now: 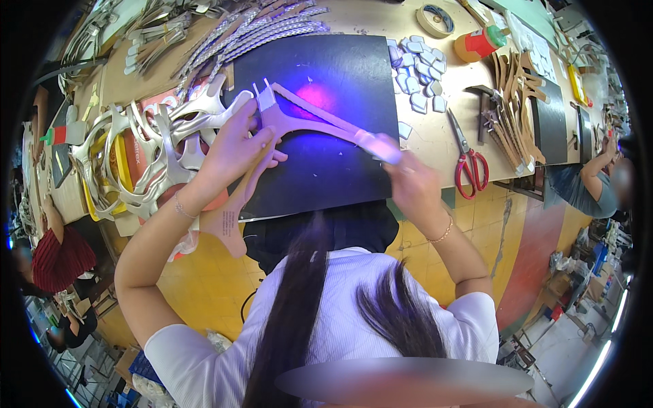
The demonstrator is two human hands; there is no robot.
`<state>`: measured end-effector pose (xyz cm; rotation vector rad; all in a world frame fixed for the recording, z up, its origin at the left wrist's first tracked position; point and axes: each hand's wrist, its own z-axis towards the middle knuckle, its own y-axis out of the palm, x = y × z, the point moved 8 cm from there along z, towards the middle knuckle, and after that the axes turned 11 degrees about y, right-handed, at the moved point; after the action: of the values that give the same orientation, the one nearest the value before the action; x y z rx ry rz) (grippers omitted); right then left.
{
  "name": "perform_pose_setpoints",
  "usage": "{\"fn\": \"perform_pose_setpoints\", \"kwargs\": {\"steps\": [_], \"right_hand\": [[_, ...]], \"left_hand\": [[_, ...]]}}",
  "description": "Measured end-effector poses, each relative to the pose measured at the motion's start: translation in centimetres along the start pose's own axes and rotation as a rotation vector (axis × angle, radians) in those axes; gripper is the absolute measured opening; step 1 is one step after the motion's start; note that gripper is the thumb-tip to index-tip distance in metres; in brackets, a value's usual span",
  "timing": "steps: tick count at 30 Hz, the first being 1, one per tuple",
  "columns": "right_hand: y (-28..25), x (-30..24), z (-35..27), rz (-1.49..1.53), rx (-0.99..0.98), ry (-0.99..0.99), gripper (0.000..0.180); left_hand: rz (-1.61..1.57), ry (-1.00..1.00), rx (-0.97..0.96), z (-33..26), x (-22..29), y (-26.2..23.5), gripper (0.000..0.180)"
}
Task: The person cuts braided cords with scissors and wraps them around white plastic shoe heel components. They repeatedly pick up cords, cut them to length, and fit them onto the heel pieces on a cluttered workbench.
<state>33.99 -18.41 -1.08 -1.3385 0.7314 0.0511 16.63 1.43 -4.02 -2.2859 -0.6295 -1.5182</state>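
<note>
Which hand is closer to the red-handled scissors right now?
Right. The right hand is a little left of the scissors, not touching them; the left hand is much farther left, near the black mat's left edge, gripping a pale strap piece.

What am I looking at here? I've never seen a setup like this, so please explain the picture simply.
There is no machine here: a person works with two bare hands. The single picture comes from a wide fisheye camera on their head, looking down, so straight edges bend near the rim.

The left hand holds a forked tan strap piece over a black mat. The right hand is at the piece's right end; blur hides exactly what it grips.

Silvery straps are heaped left of the mat. To its right lie small grey pieces and red-handled scissors. Braided straps lie along the far side.
</note>
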Motion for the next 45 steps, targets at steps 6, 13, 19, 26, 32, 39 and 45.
{"fn": "perform_pose_setpoints", "kwargs": {"steps": [6,13,19,26,32,39,45], "right_hand": [[-1.8,1.4,2.5,-0.024,0.124,0.056,0.042],[-0.4,0.6,9.7,-0.234,0.314,-0.06,0.034],[0.5,-0.1,6.9,0.725,-0.515,0.044,0.045],[-3.0,-5.0,5.4,1.046,-0.382,0.04,0.012],[-6.3,-7.1,3.7,0.958,-0.235,0.054,0.012],[-6.9,-7.1,3.2,0.963,-0.238,0.072,0.012],[-4.6,-7.6,4.0,1.312,-0.542,0.279,0.026]], "left_hand": [[0.012,-0.014,0.023,-0.3,-0.2,-0.3,0.059],[-0.281,-0.061,0.066,-1.9,-2.7,-0.8,0.059],[-0.675,-0.207,-0.021,-2.9,-5.0,0.5,0.048],[-0.863,-0.391,-0.372,-4.9,-2.9,7.0,0.045],[-0.915,-0.458,-0.633,-7.6,-0.7,10.9,0.054],[-1.034,-0.529,-0.835,-9.4,0.6,14.2,0.061],[-0.914,-0.509,-0.879,-9.5,0.8,15.0,0.062]]}}
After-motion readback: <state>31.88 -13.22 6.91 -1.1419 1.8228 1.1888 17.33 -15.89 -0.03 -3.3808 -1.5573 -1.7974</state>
